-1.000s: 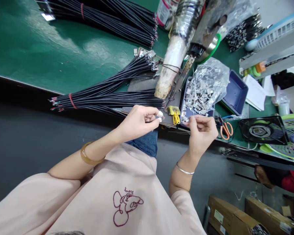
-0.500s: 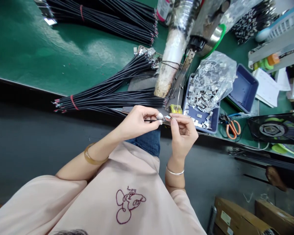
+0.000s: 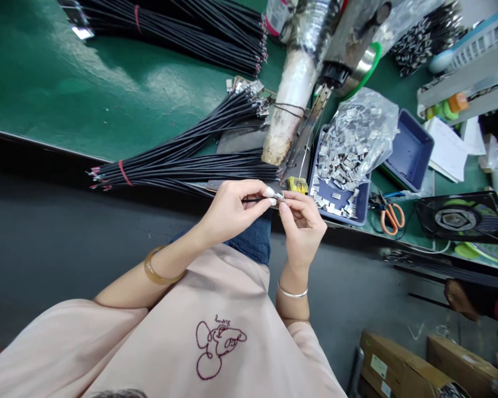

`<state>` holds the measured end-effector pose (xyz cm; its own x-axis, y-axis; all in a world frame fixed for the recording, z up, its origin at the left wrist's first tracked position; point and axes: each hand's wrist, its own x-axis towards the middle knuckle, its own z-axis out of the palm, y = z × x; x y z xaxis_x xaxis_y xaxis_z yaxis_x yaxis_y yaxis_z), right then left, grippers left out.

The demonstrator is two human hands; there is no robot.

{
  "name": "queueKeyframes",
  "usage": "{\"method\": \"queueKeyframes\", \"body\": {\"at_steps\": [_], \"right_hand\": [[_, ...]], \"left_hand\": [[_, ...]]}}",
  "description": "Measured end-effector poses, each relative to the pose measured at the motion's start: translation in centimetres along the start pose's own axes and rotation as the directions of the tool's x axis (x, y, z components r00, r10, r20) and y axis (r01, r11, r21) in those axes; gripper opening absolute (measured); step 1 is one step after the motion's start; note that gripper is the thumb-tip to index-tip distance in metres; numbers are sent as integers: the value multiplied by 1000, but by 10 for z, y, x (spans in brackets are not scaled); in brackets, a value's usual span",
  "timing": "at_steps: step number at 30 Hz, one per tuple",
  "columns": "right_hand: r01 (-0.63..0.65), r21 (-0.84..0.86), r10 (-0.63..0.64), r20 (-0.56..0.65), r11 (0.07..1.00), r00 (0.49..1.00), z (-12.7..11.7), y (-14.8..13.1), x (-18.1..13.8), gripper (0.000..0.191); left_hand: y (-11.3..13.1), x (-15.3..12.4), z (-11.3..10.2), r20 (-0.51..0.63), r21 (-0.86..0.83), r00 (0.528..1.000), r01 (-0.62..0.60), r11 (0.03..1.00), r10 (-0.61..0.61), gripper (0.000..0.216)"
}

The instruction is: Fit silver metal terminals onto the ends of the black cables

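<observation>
At the table's front edge, my left hand pinches a black cable between thumb and fingers near its end. Close against it, my right hand pinches a small metal connector at the cable's tip. My fingers partly hide where the two meet, so I cannot tell whether they are joined. Just beyond my hands lies a bundle of black cables, tied with a red band. A yellow sponge sits right behind my right fingertips.
A blue tray holds loose metal connectors and a plastic bag of them. Above my hands slants a white wrapped tube, beside a metal rod holder. Orange-handled pliers and a black fan lie rightward.
My right hand has moved slightly left, bringing the connector closer to my left fingertips. My left hand stays nearly in place, still pinching the cable.
</observation>
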<state>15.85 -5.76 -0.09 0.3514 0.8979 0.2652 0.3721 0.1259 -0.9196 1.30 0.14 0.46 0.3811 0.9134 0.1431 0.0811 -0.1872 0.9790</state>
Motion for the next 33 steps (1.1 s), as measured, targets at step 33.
{"method": "queueKeyframes", "body": {"at_steps": [33], "right_hand": [[-35, 24, 35, 28, 999, 999, 1, 8, -4, 7]], "left_hand": [[-4, -5, -5, 178, 221, 963, -240, 945, 203, 12]]}}
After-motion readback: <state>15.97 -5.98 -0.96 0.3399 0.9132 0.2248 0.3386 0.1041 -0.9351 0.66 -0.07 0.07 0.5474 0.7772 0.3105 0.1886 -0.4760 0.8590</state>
